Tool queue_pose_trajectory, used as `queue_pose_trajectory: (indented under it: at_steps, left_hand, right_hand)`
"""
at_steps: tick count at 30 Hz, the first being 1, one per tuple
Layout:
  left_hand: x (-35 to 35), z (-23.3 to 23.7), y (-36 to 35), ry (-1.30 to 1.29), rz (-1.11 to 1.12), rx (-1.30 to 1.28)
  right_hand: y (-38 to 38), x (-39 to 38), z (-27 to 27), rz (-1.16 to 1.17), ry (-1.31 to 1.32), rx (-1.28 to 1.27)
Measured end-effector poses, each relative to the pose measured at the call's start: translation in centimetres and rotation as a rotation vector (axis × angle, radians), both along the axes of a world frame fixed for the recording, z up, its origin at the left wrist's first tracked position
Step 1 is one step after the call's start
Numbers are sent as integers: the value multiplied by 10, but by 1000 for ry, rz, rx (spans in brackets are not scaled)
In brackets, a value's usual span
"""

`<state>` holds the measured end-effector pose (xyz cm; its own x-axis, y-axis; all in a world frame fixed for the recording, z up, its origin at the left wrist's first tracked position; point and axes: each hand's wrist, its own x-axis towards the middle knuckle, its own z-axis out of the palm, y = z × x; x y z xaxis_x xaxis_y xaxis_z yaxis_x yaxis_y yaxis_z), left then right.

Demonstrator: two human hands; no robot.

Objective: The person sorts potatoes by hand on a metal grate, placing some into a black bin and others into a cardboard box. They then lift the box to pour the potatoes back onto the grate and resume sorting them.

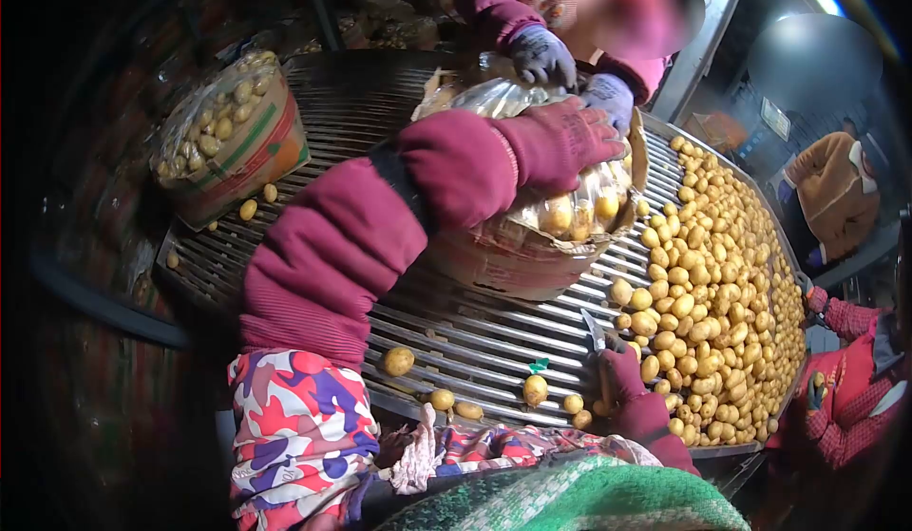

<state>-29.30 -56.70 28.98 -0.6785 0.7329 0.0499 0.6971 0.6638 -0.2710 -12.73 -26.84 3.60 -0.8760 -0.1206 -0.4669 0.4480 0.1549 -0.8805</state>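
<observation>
My left hand (560,146), in a maroon glove, lies with its fingers stretched out on the clear plastic liner (546,213) over a cardboard box (518,265) filled with potatoes. Low on the right, my right hand (622,371) is closed around a knife (593,328) with its blade pointing up and away. It is beside the edge of a big heap of potatoes (708,293). A co-worker's two grey-gloved hands (543,56) are at the far side of the same box, touching the plastic close to my left fingers.
The box stands on a slatted metal table (475,341). A second potato box (237,142), covered in plastic, sits tilted at the left. Loose potatoes (399,361) and a green scrap (539,366) lie near me. Other people stand on the right, one in a red apron (841,369).
</observation>
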Motion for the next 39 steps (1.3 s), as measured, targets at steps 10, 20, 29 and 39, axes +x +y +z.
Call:
queue_pose_trajectory:
  at_steps: [10, 20, 29, 39]
  left_hand:
    - [-21, -19, 45, 39, -185, -310]
    - [-41, -18, 55, 308, -309, -483]
    - [-43, -6, 51, -57, 38, -311]
    - [-79, -12, 69, -45, 149, -111]
  right_hand:
    - [-3, 9, -18, -61, 0, -90]
    - [5, 20, -28, -86, 63, -83]
    - [7, 19, -17, -31, 49, 10]
    - [15, 17, -46, -87, 67, -132]
